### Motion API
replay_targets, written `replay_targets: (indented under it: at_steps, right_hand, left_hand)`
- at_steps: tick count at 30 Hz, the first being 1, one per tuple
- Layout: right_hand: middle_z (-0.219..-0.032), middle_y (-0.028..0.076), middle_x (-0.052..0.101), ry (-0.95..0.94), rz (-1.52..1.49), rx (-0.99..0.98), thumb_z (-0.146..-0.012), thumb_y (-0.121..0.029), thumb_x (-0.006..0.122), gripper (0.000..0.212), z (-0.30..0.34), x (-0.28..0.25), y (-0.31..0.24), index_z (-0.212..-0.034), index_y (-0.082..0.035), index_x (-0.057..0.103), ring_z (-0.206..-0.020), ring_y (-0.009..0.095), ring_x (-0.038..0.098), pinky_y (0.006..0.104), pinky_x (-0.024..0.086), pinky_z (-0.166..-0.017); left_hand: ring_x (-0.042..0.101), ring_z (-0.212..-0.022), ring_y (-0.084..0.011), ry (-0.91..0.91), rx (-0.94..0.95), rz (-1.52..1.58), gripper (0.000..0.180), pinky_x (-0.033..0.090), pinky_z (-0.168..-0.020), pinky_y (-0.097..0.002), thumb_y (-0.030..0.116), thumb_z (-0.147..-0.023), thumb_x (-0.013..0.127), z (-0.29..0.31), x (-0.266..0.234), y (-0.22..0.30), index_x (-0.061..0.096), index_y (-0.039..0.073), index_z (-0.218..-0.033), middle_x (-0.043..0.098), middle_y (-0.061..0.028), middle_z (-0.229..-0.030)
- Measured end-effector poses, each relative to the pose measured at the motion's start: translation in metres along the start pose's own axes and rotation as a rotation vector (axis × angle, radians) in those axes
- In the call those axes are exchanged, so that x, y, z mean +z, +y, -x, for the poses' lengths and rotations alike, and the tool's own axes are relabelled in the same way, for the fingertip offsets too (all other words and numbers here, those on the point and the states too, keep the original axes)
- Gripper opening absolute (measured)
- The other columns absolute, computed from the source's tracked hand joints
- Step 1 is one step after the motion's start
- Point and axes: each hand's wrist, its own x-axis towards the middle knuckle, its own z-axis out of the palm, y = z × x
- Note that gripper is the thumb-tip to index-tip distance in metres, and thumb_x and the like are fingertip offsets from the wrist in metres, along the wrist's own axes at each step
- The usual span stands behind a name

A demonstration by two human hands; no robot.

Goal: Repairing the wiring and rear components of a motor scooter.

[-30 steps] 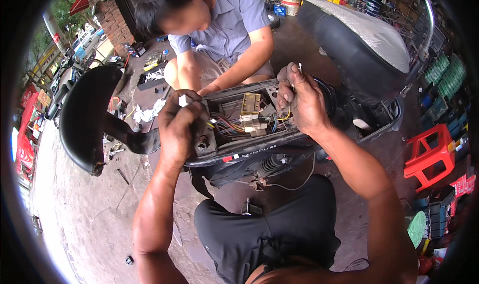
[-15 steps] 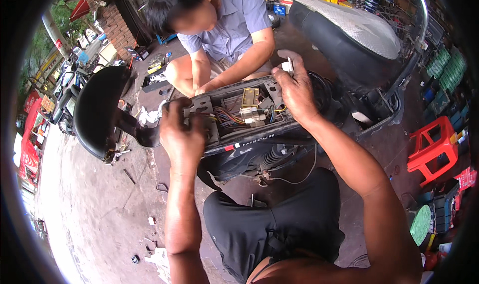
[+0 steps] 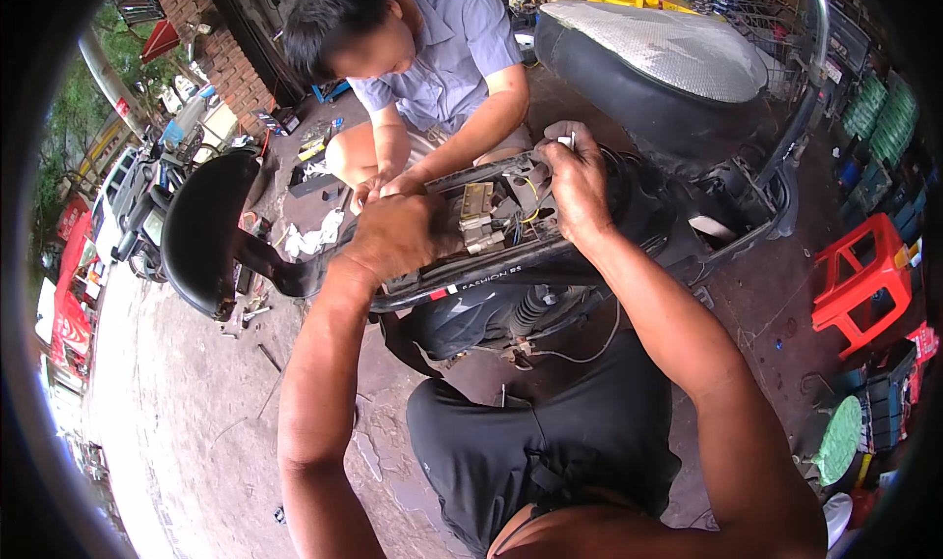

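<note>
In front of me lies the open body of a scooter point(image 3: 467, 282), its long dark compartment filled with colored wires and pale plug connectors point(image 3: 483, 235). A yellowish rectangular part point(image 3: 477, 200) sits among them. My left hand point(image 3: 398, 233) reaches over the left end of the compartment, back of the hand up; its fingers point down among the parts and are mostly hidden. At the right end, my right hand point(image 3: 578, 186) is closed around a small white piece point(image 3: 567, 140) of unclear kind. A yellow wire point(image 3: 533, 200) runs just left of that hand.
Opposite me a person point(image 3: 442, 58) squats, both hands point(image 3: 388, 188) at the compartment's far left edge. The scooter's padded seat point(image 3: 658, 68) is tipped up at the right; a black rounded guard point(image 3: 206, 230) juts left. A red stool point(image 3: 864, 284) stands at the right.
My left hand has moved right and down over the compartment, covering its left part. My right hand stays at the right end with the white piece. The other person's hands are nearer my left hand.
</note>
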Motion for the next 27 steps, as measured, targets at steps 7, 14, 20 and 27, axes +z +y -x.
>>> replay_targets:
  at_steps: [7, 14, 20, 27]
  right_hand:
    - [-0.083, 0.002, 0.058, -0.094, 0.206, -0.107, -0.089, -0.006, 0.055, 0.014, 0.001, 0.007, -0.003, -0.103, -0.005, 0.057, -0.068, 0.007, 0.051, 0.0228, 0.044, -0.059]
    - [-0.095, 0.006, 0.061, 0.092, 0.818, -0.685, -0.081, -0.003, 0.057, 0.02, 0.009, 0.016, -0.016, -0.099, -0.008, 0.064, -0.092, 0.022, 0.056, 0.0351, 0.045, -0.081]
    - [-0.098, 0.007, 0.062, -0.647, 1.072, -0.507, -0.07, -0.017, 0.068, 0.018, 0.021, 0.021, -0.022, -0.085, -0.006, 0.066, -0.1, 0.026, 0.057, 0.0402, 0.044, -0.09]
    - [-0.103, 0.011, 0.062, -0.717, 1.237, -0.549, -0.071, -0.025, 0.074, 0.034, 0.022, 0.023, -0.028, -0.099, -0.006, 0.065, -0.101, 0.03, 0.06, 0.0422, 0.048, -0.085]
  left_hand:
    - [0.064, -0.096, -0.0298, -0.109, -0.09, -0.005, 0.023, 0.05, -0.079, -0.0446, 0.027, -0.078, 0.065, 0.0, 0.009, 0.012, 0.071, 0.009, -0.09, 0.067, -0.017, -0.089]
    - [0.063, -0.086, -0.0349, 0.252, 0.059, -0.32, 0.012, 0.051, -0.074, -0.0442, 0.013, -0.073, 0.063, 0.008, 0.017, 0.016, 0.067, 0.005, -0.081, 0.061, -0.0191, -0.092]
    - [0.061, -0.09, -0.0391, 0.209, -0.156, 0.065, 0.018, 0.049, -0.077, -0.0479, 0.016, -0.078, 0.062, 0.005, 0.019, 0.007, 0.063, 0.001, -0.086, 0.061, -0.0198, -0.099]
    - [0.061, -0.092, -0.0393, 0.163, -0.192, 0.315, 0.022, 0.047, -0.08, -0.0455, 0.019, -0.081, 0.061, 0.007, 0.022, -0.006, 0.066, 0.002, -0.093, 0.061, -0.0187, -0.104]
